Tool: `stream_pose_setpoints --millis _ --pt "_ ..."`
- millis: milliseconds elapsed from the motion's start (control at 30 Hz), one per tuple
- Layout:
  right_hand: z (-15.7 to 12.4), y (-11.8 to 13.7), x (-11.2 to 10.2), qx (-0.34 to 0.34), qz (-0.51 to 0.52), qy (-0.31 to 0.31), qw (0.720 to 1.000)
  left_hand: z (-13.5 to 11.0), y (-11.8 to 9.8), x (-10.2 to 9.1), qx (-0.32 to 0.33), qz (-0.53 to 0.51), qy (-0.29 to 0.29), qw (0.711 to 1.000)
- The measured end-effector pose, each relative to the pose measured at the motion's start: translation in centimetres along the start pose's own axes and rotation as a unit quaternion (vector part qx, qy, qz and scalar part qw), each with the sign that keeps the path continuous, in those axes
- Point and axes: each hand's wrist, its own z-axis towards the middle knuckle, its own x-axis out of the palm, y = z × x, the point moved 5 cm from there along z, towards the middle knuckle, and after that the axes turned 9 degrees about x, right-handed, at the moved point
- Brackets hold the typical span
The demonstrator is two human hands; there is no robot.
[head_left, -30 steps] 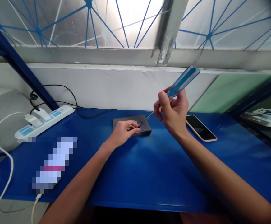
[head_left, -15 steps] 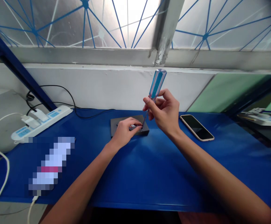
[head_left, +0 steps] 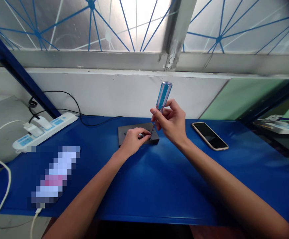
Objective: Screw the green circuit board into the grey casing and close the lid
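Observation:
My right hand (head_left: 170, 121) is shut on a screwdriver (head_left: 162, 97) with a clear blue-striped handle, held nearly upright. Its thin metal shaft runs down to the right end of a flat dark grey box (head_left: 132, 128) on the table. The tip is hidden or too small to see where it meets the box. My left hand (head_left: 136, 141) lies over the box's near edge and grips it, with the fingertips close to the shaft.
A smartphone (head_left: 209, 136) lies to the right of the box on the blue table (head_left: 139, 189). A white power strip (head_left: 45, 131) with plugs and cables sits at the back left. A pixelated object (head_left: 55, 176) lies at the front left. A wall and window rise behind.
The screwdriver has swung from a tilted, rightward-leaning position to nearly upright, and its shaft now points down at the box. My right hand has moved left and lower. My left hand stays on the box.

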Motion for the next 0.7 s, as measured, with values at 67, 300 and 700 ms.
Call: stream_pose_setpoints --millis 67,300,700 --pt "0.0 0.0 0.0 0.003 0.001 0.005 1.0 -0.1 0.1 0.1 -0.008 0.002 0.005 1.0" --pt "0.3 -0.1 0.2 0.031 0.019 0.05 0.998 0.7 -0.3 0.4 0.029 -0.117 0.046 0.992" --pt "-0.3 -0.9 -1.2 0.106 -0.054 0.05 0.992 1.5 0.3 0.7 0.046 -0.114 0.007 0.992"
